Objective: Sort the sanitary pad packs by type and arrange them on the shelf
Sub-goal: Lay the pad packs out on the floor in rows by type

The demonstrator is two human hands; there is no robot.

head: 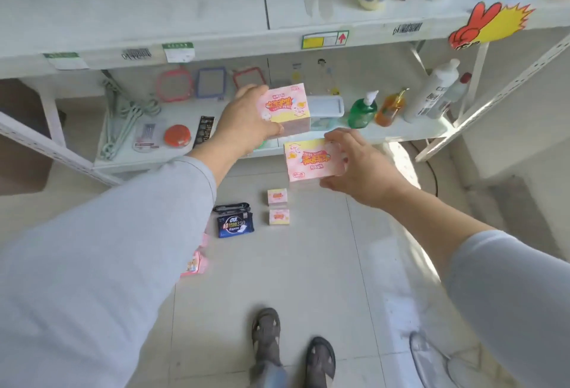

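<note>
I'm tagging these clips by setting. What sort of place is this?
Probably a small shop or a mock-up of one: white metal shelves with price labels on the edges, a red and yellow promo sign, and toiletry bottles on display.

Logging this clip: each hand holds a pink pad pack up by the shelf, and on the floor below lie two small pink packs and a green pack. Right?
Not quite. The head view shows the floor pack is dark blue, not green. The rest holds: left hand and right hand each hold a pink pack, with two small pink packs below.
</note>
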